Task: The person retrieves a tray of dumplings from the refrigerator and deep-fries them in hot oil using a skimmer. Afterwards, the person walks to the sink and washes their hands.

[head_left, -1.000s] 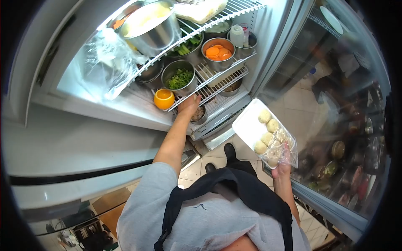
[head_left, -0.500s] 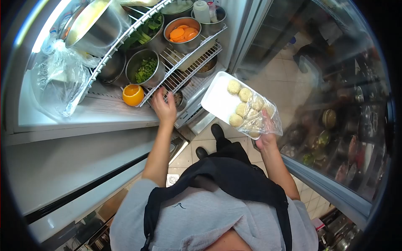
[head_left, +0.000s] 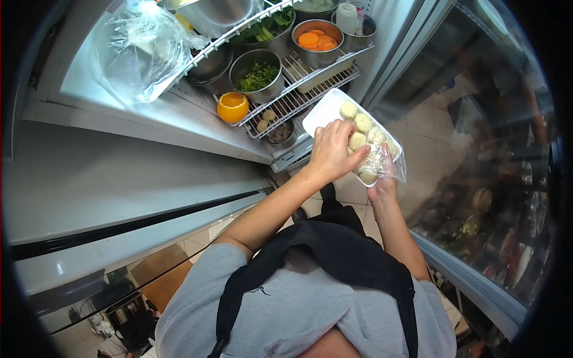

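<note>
A white foam tray with several pale round balls is held up in front of the fridge. Clear plastic film is bunched over its near end. My right hand grips that end from below, thumb over the film. My left hand reaches across the tray's left side, fingers and thumb curled round a pale ball among the others. On the wire shelf, two similar balls lie beside a cut orange.
Steel pots of herbs, carrot slices and leafy greens stand on the fridge shelves. A plastic bag hangs over the upper shelf's edge at left. The open glass door stands at right; a metal bowl sits below.
My left hand has moved from the shelf's front edge to the tray and closed on a ball. Two balls now show on the shelf. My right hand still holds the tray.
</note>
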Demonstrator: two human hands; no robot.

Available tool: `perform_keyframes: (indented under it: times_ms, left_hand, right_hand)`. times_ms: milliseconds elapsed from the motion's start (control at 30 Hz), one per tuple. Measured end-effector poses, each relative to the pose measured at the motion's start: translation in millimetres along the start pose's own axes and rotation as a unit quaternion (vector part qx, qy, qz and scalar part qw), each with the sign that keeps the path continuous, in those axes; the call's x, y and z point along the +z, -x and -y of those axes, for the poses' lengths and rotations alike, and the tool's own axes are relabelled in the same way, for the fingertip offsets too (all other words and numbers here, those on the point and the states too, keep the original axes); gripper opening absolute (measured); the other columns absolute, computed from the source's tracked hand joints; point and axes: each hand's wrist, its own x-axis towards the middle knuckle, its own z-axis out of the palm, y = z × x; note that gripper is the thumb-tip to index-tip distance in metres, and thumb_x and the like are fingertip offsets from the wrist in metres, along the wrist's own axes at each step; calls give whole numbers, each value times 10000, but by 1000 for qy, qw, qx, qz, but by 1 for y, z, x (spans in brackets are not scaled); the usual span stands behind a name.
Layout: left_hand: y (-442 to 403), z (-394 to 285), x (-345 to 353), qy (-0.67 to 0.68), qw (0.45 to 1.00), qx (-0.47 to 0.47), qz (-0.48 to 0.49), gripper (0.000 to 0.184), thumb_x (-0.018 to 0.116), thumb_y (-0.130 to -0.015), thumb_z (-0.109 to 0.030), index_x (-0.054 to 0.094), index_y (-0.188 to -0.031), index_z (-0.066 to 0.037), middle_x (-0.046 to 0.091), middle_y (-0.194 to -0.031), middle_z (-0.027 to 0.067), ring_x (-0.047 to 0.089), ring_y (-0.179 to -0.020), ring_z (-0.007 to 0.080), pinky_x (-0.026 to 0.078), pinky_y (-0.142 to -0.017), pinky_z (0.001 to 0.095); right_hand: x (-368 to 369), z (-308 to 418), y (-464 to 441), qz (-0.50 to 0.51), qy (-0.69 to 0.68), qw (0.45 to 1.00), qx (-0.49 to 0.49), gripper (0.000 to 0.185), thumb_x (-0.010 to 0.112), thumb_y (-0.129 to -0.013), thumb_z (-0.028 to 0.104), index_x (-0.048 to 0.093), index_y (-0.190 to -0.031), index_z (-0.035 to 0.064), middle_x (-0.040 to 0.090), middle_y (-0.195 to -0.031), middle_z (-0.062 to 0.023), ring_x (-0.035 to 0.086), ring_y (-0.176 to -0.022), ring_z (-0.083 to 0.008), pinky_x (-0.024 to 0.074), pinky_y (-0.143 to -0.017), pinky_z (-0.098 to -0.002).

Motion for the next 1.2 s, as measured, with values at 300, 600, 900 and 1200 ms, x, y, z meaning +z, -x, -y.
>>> perform_keyframes:
  times_ms: [300, 600, 900, 1200]
  left_hand:
    - [5, 0, 7, 157, 981, -76, 79, 383, 736, -858, -305, 518, -1048, -52, 637, -881, 142, 662, -873, 283, 508, -763, 348]
    - [8, 64, -10, 96, 988, -53, -113, 335, 716, -880, -292, 553, -1052, -54, 656, -930, 148, 665, -821, 304, 525, -720, 378]
    - [-61, 216, 12, -140, 974, -174, 41, 402, 659, -898, -416, 584, -1161, -121, 688, -983, 166, 640, -990, 381, 506, -827, 456]
    - [-54, 209, 22, -184, 980, -34, -62, 282, 633, -915, -303, 648, -1115, -105, 664, -1031, 157, 624, -967, 377, 485, -844, 486]
  right_hand:
    - [-15, 0, 2, 4, 16, 1000, 13, 398, 595, -988, 230, 512, -1328, 41, 604, -1271, -102, 612, -1142, -217, 508, -981, -374]
    - [-78, -11, 4, -66, 28, 995, 70, 411, 592, -990, 199, 494, -1346, 18, 600, -1280, -123, 607, -1163, -245, 518, -986, -401]
    - [-101, -2, 27, -64, 34, 994, 78, 430, 589, -994, 254, 497, -1347, 28, 597, -1291, -117, 602, -1168, -240, 505, -995, -393]
    - [-106, 3, 18, -123, -10, 989, 76, 388, 631, -969, 184, 531, -1309, 23, 629, -1220, -102, 629, -1108, -217, 531, -949, -363]
